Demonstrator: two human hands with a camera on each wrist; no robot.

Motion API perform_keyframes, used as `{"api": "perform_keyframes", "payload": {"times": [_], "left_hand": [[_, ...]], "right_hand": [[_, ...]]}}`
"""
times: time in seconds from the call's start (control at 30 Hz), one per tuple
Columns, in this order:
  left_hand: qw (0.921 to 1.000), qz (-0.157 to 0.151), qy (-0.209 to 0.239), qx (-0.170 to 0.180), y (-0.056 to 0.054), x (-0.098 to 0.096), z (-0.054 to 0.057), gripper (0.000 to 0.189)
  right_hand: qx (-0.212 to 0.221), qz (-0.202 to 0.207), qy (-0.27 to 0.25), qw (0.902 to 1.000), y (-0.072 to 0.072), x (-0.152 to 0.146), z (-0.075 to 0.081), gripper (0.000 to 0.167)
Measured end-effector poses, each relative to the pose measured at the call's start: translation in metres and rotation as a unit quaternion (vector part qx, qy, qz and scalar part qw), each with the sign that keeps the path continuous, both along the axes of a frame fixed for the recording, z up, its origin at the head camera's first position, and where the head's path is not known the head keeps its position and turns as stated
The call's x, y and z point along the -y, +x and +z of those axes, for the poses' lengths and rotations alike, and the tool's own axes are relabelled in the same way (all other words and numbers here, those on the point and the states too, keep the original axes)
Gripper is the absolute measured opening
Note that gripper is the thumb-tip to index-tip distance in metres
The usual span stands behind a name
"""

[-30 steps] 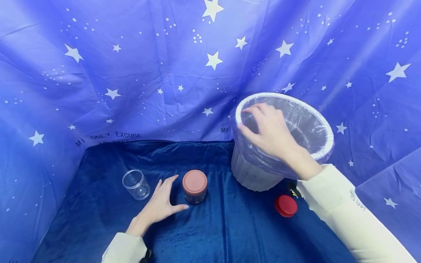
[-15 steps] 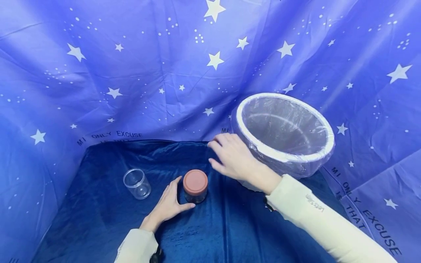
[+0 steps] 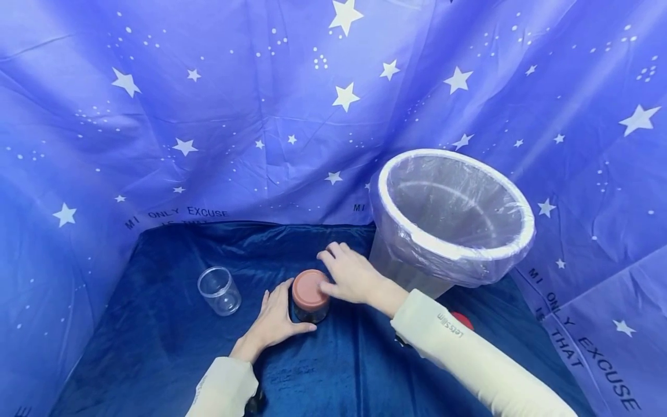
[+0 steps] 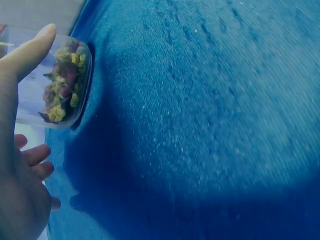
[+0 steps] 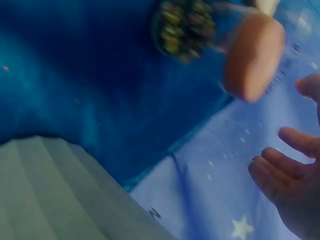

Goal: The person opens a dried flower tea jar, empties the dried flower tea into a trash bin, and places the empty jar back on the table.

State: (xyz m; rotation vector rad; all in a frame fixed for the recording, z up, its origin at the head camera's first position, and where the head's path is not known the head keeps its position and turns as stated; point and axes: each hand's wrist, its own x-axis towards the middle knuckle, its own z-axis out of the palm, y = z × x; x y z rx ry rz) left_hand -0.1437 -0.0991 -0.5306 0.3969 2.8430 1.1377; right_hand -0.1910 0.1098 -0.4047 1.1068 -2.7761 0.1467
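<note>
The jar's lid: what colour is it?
The lid is plain pinkish-orange, best seen in the head view.

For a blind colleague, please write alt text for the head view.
A jar with a pink lid stands on blue cloth, left hand beside it, right hand close to the lid. Clear cup at left, lined bin at right.

My right hand point(image 3: 353, 276) moved from bin point(image 3: 411, 234) at table's point(image 3: 156, 324) back right corner to jar point(image 3: 311, 315); left hand point(image 3: 273, 318) edged closer round it.
</note>
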Motion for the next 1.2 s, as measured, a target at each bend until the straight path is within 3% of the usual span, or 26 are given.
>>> {"api": "perform_keyframes", "payload": {"times": [0.17,0.47,0.57,0.77,0.97,1.2], "left_hand": [[0.9999,0.007,0.008,0.002,-0.003,-0.003,-0.006,0.119],[0.9952,0.035,0.089,0.023,-0.002,-0.016,-0.016,0.123],[0.9928,0.038,0.114,-0.002,-0.002,-0.021,-0.02,0.117],[0.9803,0.053,0.183,-0.052,-0.001,-0.027,-0.027,0.104],[0.9814,0.051,0.17,-0.075,-0.002,-0.029,-0.031,0.101],[0.9828,0.061,0.16,-0.068,0.001,-0.031,-0.03,0.102]], "right_hand": [[0.038,-0.004,0.007,0.9992,0.008,0.009,-0.02,0.059],[0.021,-0.034,-0.001,0.9992,0.019,0.021,-0.044,0.057],[0.007,-0.048,-0.005,0.9988,0.021,0.024,-0.049,0.057],[-0.028,-0.051,-0.011,0.9983,0.024,0.032,-0.052,0.063],[-0.036,-0.075,-0.02,0.9964,0.024,0.035,-0.06,0.067],[-0.05,-0.128,-0.006,0.9905,0.027,0.048,-0.069,0.07]]}}
